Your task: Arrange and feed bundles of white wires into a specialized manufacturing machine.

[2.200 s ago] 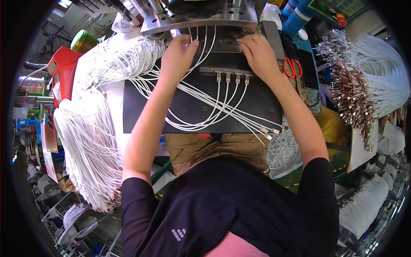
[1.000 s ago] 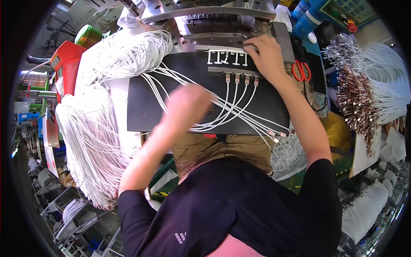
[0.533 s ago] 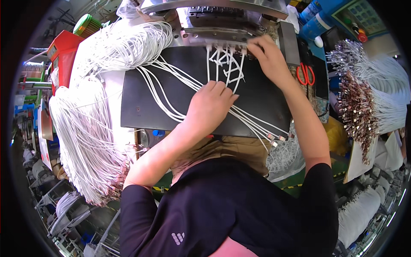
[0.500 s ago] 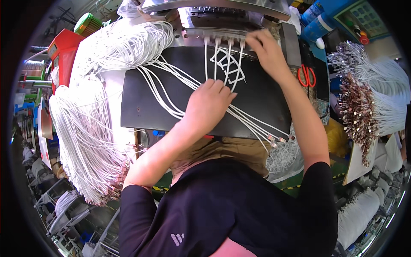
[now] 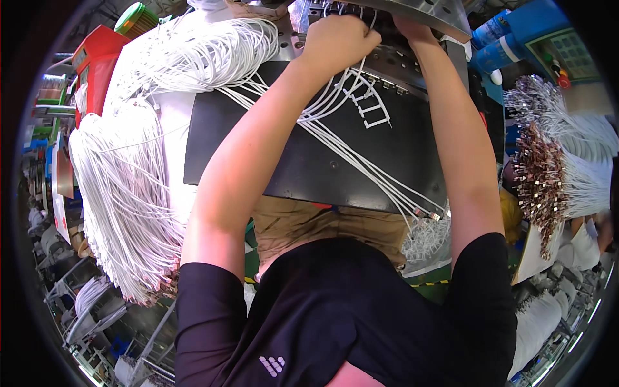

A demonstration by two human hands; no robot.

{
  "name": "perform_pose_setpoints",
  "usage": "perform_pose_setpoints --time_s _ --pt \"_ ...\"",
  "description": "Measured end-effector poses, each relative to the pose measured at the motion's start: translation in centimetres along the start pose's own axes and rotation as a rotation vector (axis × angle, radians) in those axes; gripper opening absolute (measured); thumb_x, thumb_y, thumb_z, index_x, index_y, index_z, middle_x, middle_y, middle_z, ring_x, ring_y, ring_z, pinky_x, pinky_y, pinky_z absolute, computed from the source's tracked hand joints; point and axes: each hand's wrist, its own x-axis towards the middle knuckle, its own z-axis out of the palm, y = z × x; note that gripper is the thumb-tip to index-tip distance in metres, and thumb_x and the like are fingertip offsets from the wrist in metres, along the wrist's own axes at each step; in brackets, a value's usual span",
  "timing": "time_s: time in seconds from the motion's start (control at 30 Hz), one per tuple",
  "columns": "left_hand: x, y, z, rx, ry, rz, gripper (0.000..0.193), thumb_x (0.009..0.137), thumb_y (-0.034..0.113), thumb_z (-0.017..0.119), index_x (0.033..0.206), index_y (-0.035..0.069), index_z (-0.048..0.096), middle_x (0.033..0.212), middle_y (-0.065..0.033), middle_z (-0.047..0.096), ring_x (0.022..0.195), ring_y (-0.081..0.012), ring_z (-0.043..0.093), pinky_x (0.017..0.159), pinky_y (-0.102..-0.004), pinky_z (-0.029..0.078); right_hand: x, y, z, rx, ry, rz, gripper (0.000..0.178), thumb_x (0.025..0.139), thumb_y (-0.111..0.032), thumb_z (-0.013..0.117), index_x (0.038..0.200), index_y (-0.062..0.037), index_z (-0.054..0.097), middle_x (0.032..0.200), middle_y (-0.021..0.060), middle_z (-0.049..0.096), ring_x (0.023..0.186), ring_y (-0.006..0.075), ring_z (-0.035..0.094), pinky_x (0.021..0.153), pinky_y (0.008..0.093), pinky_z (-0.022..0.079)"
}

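My left hand (image 5: 338, 42) is closed around a few white cables (image 5: 374, 169) at the front of a metal press. Their far ends run past my fingers into the machine, while the near ends with metal plugs trail over the black board (image 5: 258, 171) towards its right front corner. My right hand (image 5: 416, 31) reaches under the press's upper metal plate (image 5: 442, 16), which hides its fingers. On the board below my hands lies a white plastic ladder-shaped piece (image 5: 369, 108), next to the metal bed (image 5: 398, 63).
Coiled white cables (image 5: 193, 61) and a thick hanging bundle (image 5: 126, 193) fill the left side. More plug-ended cables (image 5: 538, 174) are heaped at the right. A red machine housing (image 5: 103, 55) stands far left, a blue control box (image 5: 541, 32) far right. Small white pieces (image 5: 425, 240) sit in a clear bag near the board's right front corner.
Both hands have moved forward into the press. The far cable ends, earlier lined up at the board's back edge, are now inside it. My left arm is stretched out further.
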Motion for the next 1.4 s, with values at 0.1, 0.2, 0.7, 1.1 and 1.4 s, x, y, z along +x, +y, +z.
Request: perform_pose_setpoints --time_s 0.1,0.2,0.7,1.1,1.4 --pt "0.3 -1.0 0.0 -0.063 0.181 0.028 0.025 0.087 0.027 0.063 0.083 0.004 0.074 0.072 -0.0144 0.069 0.074 -0.0400 0.068 0.078 -0.0496 0.055 -1.5 -2.5 -1.3 -0.153 0.057 -0.179 0.032 0.097 -0.023 0.056 0.116 0.0014 0.063 0.112 0.0265 0.065 0.106 0.0364 0.062 0.094 0.0444 0.048" --pt "-0.1 -3.2 0.2 0.136 0.323 0.183 0.033 0.084 0.018 0.059 0.110 -0.002 0.067 0.105 -0.0178 0.067 0.105 -0.0366 0.060 0.096 -0.0481 0.047 -5.1 -4.7 -3.0 0.147 0.120 -0.367 0.041 0.098 -0.028 0.054 0.127 0.0010 0.059 0.125 0.0268 0.060 0.121 0.0394 0.055 0.104 0.0463 0.041" --pt "-0.2 -4.2 -0.3 0.154 0.359 0.110 0.045 0.084 0.018 0.059 0.125 0.001 0.064 0.122 -0.0212 0.064 0.121 -0.0357 0.055 0.103 -0.0485 0.043 -7.7 -5.9 -6.1 0.742 -0.240 -0.186 0.052 0.100 -0.034 0.053 0.140 -0.0017 0.051 0.139 0.0265 0.052 0.127 0.0423 0.049 0.110 0.0461 0.036" --pt "-0.1 -5.0 0.6 0.448 0.463 0.358 0.046 0.082 0.020 0.060 0.123 0.002 0.066 0.128 -0.0248 0.060 0.127 -0.0369 0.051 0.109 -0.0537 0.037 -8.6 -5.6 -4.8 0.272 0.006 -0.460 0.052 0.100 -0.035 0.053 0.136 0.0037 0.053 0.140 0.0258 0.052 0.129 0.0413 0.049 0.112 0.0458 0.035" --pt "1.0 -4.6 2.5 0.305 0.529 0.266 0.043 0.082 0.016 0.058 0.122 0.002 0.066 0.123 -0.0174 0.064 0.123 -0.0348 0.053 0.107 -0.0536 0.035 -7.8 -7.5 -4.0 0.130 -0.001 -0.346 0.051 0.099 -0.037 0.054 0.129 0.0028 0.058 0.134 0.0245 0.058 0.128 0.0386 0.051 0.110 0.0463 0.037"
